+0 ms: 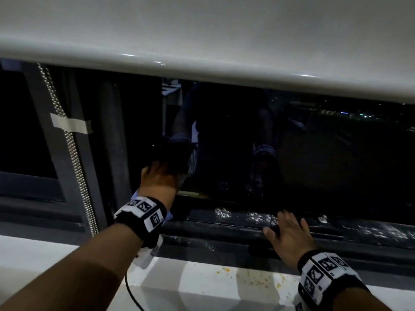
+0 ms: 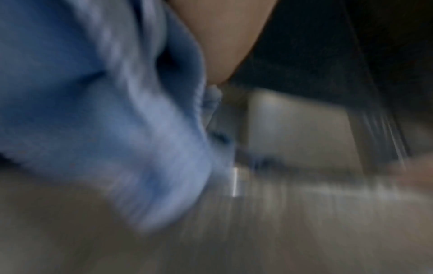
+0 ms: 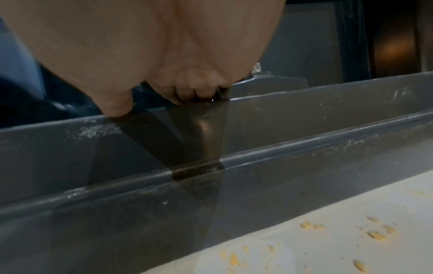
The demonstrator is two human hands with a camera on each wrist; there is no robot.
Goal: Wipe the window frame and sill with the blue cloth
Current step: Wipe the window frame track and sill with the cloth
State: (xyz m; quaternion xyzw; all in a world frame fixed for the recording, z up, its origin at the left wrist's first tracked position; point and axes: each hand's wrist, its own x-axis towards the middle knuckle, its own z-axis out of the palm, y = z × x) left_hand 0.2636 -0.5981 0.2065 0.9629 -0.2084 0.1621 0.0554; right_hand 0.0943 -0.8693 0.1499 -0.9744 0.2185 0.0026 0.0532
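My left hand [image 1: 160, 178] reaches into the corner of the dark grey window frame [image 1: 224, 224] by the glass and grips the blue cloth [image 1: 134, 197], which mostly hides under the palm. In the blurred left wrist view the bunched blue cloth [image 2: 93, 111] fills the left side, against my palm [image 2: 222, 37]. To the right, my right hand [image 1: 287, 230] lies with spread fingers on the dusty lower rail. In the right wrist view its fingertips [image 3: 117, 108] touch the rail's top edge [image 3: 304, 118]. The white sill [image 1: 202, 274] runs below the frame.
Yellow crumbs [image 1: 256, 281] lie on the sill [image 3: 351, 213] near my right wrist. White dust [image 1: 222, 213] speckles the track. A bead chain [image 1: 67, 142] held by tape [image 1: 71, 126] hangs at the left. A white overhang [image 1: 202, 52] spans above. A black cable [image 1: 132, 292] trails from my left wrist.
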